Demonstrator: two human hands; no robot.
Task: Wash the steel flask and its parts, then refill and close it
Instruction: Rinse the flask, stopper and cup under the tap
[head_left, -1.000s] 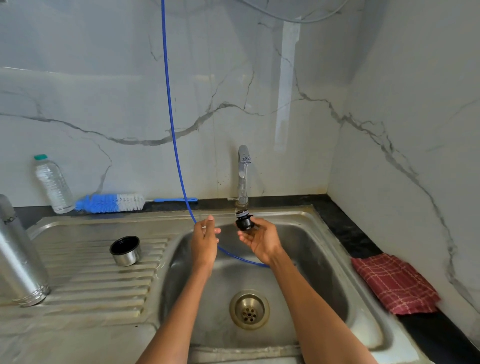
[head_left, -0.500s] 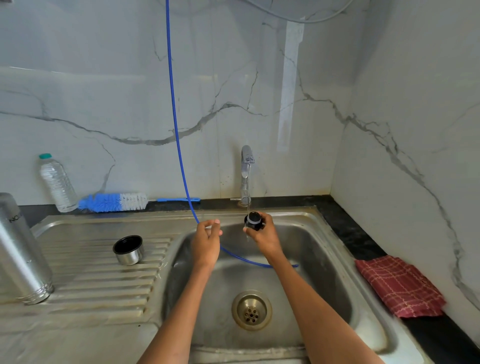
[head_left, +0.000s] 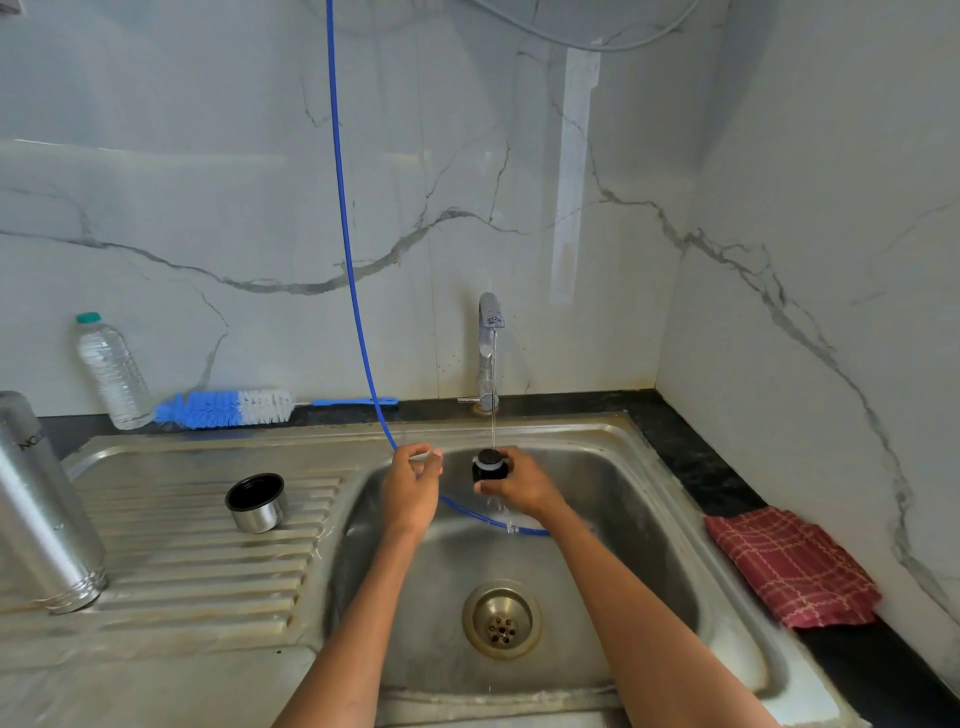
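My right hand (head_left: 519, 486) grips the flask's black stopper (head_left: 489, 464) at the centre of the frame, fingers curled round its sides, holding it upright under the thin stream from the tap (head_left: 488, 353) so the water lands on its flat top and runs off into the sink (head_left: 649, 519). My left hand (head_left: 413, 483) hangs just beside it over the basin, fingers loosely curled and holding nothing that I can make out; the blue hose (head_left: 353, 291) drops from the top of the frame, passes behind that hand and curves along the basin wall. The stopper looks small, light and rigid, likely plastic with a paler ring near the top, and wet it will probably be slick, so I judge the sides are the place to hold, thumb against fingers, leaving the top and any threads open to the water. The steel flask body (head_left: 41, 514) lies tilted at the left edge of the frame on the ribbed drainboard (head_left: 208, 571), mouth towards the lower left; it should be the heavier, smoother piece and would want a full wrap round its barrel. Its steel cup lid (head_left: 256, 503) stands open end up on the drainboard, between the flask and the basin. A bottle brush (head_left: 228, 408) lies at the back beside a plastic water bottle (head_left: 111, 371), and a red checked cloth (head_left: 789, 566) sits at the right.
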